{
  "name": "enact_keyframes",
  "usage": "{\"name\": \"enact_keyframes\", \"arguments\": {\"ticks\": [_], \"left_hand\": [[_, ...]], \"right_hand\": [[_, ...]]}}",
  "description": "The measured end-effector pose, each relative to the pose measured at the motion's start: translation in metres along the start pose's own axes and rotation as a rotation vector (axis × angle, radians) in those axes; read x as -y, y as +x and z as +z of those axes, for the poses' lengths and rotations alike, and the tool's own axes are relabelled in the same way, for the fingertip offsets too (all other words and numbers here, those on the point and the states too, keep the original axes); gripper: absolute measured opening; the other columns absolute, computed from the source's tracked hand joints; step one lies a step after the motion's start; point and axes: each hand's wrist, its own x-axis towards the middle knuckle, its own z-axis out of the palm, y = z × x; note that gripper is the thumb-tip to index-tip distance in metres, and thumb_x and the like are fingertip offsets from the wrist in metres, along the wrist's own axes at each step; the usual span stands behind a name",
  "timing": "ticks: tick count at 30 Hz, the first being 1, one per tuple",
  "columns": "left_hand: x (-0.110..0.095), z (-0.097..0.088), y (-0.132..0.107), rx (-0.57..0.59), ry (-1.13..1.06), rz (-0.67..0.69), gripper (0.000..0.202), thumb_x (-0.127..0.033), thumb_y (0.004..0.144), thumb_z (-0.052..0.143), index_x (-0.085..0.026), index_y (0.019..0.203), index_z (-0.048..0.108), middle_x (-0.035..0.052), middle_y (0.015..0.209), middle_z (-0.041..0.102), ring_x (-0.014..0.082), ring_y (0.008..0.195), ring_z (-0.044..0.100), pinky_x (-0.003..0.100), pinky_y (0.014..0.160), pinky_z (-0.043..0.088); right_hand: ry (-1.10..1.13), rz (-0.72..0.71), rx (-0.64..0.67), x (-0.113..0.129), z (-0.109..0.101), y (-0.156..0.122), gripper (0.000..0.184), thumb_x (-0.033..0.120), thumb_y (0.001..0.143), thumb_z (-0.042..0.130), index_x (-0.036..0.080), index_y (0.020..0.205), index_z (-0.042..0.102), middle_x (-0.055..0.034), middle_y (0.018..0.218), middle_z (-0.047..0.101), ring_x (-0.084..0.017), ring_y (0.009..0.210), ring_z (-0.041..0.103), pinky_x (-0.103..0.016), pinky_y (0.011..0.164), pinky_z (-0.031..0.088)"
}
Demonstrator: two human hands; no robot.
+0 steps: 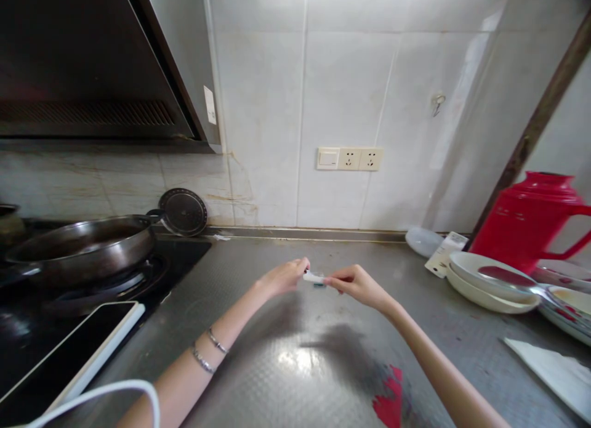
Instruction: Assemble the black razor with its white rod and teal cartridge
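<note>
Both my hands meet over the middle of the steel counter (pixel 295 360). My left hand (pixel 284 276) and my right hand (pixel 355 284) each pinch one end of a small white object (pixel 314 278) with a dark blue-green mark on it. What the object is cannot be made out. It is held a little above the counter. My left wrist wears two thin bracelets (pixel 210 349).
A dark wok (pixel 80 243) sits on the stove at left, with a tablet (pixel 69 354) and a white cable in front of it. Stacked white plates (pixel 489 283) with a spoon, a red thermos jug (pixel 530 218) and a white cloth (pixel 554 369) stand at right. A wall socket (pixel 349 159) is behind.
</note>
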Motion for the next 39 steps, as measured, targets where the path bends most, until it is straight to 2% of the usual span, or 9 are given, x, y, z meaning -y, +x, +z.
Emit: {"name": "enact_keyframes", "arguments": {"ticks": [10, 14, 18, 22, 26, 29, 33, 36, 39], "left_hand": [[0.005, 0.002, 0.0, -0.007, 0.002, 0.011, 0.031, -0.002, 0.074, 0.037, -0.021, 0.098, 0.039, 0.0024, 0.09, 0.056, 0.0157, 0.081, 0.054, 0.022, 0.068, 0.037], [0.005, 0.003, 0.0, -0.018, 0.001, 0.015, 0.032, -0.002, 0.072, 0.038, -0.02, 0.098, 0.039, 0.0031, 0.092, 0.055, 0.0157, 0.083, 0.054, 0.022, 0.07, 0.037], [0.006, 0.003, 0.0, -0.008, 0.001, 0.002, 0.031, -0.002, 0.073, 0.038, -0.02, 0.098, 0.039, 0.0034, 0.091, 0.056, 0.0162, 0.083, 0.054, 0.023, 0.069, 0.037], [0.006, 0.002, 0.0, -0.015, -0.007, -0.008, 0.033, -0.002, 0.073, 0.038, -0.021, 0.1, 0.039, 0.0039, 0.092, 0.056, 0.0167, 0.084, 0.054, 0.023, 0.07, 0.037], [0.004, 0.0, -0.002, -0.014, -0.013, -0.019, 0.033, -0.002, 0.073, 0.038, -0.021, 0.1, 0.04, 0.0038, 0.09, 0.056, 0.0165, 0.081, 0.055, 0.023, 0.068, 0.037], [0.004, 0.0, -0.003, -0.021, -0.04, -0.042, 0.032, -0.002, 0.074, 0.038, -0.021, 0.101, 0.041, 0.004, 0.091, 0.057, 0.0164, 0.082, 0.055, 0.024, 0.07, 0.038], [0.009, 0.002, 0.002, -0.104, -0.24, -0.057, 0.018, -0.01, 0.083, 0.037, -0.02, 0.097, 0.043, 0.0029, 0.087, 0.059, 0.0148, 0.08, 0.055, 0.026, 0.072, 0.041], [0.012, 0.003, 0.008, -0.186, -0.58, 0.006, 0.002, -0.019, 0.085, 0.043, -0.017, 0.087, 0.043, 0.0042, 0.085, 0.06, 0.0135, 0.08, 0.057, 0.026, 0.073, 0.044], [0.01, 0.001, 0.012, -0.16, -0.961, -0.01, 0.014, -0.027, 0.085, 0.048, -0.017, 0.085, 0.038, 0.0066, 0.085, 0.061, 0.015, 0.079, 0.06, 0.027, 0.063, 0.049]], "right_hand": [[0.012, 0.032, -0.038, -0.003, -0.008, 0.0, 0.048, 0.052, 0.079, 0.047, 0.013, 0.054, 0.058, 0.0034, 0.046, 0.038, -0.007, 0.046, 0.031, -0.022, 0.044, 0.022], [0.0, 0.052, 0.067, -0.004, -0.009, 0.0, 0.048, 0.052, 0.077, 0.051, 0.013, 0.049, 0.054, 0.0046, 0.043, 0.033, -0.006, 0.043, 0.027, -0.022, 0.043, 0.019], [0.024, 0.051, -0.019, -0.006, -0.009, 0.0, 0.049, 0.053, 0.079, 0.047, 0.013, 0.051, 0.054, 0.0039, 0.045, 0.036, -0.007, 0.044, 0.029, -0.021, 0.043, 0.021], [0.023, 0.062, 0.087, -0.008, -0.009, -0.001, 0.048, 0.053, 0.077, 0.05, 0.014, 0.049, 0.052, 0.0044, 0.044, 0.035, -0.006, 0.043, 0.029, -0.021, 0.043, 0.021], [0.052, 0.063, -0.005, -0.007, -0.008, -0.001, 0.049, 0.054, 0.079, 0.046, 0.014, 0.052, 0.055, 0.0039, 0.045, 0.038, -0.007, 0.043, 0.031, -0.021, 0.043, 0.022], [0.043, 0.066, 0.08, -0.008, -0.008, -0.001, 0.048, 0.053, 0.077, 0.05, 0.014, 0.05, 0.053, 0.0041, 0.044, 0.038, -0.006, 0.042, 0.031, -0.021, 0.042, 0.021], [0.073, 0.098, 0.131, -0.006, -0.01, -0.002, 0.047, 0.053, 0.078, 0.05, 0.014, 0.05, 0.051, 0.0041, 0.044, 0.039, -0.006, 0.041, 0.031, -0.021, 0.041, 0.022], [0.131, 0.083, 0.023, -0.001, -0.009, -0.002, 0.049, 0.054, 0.079, 0.046, 0.015, 0.051, 0.051, 0.0042, 0.041, 0.038, -0.006, 0.04, 0.033, -0.021, 0.041, 0.023], [0.217, 0.058, -0.181, 0.003, -0.003, 0.001, 0.049, 0.055, 0.079, 0.046, 0.015, 0.052, 0.053, 0.0042, 0.041, 0.037, -0.007, 0.04, 0.032, -0.022, 0.041, 0.024]]}}
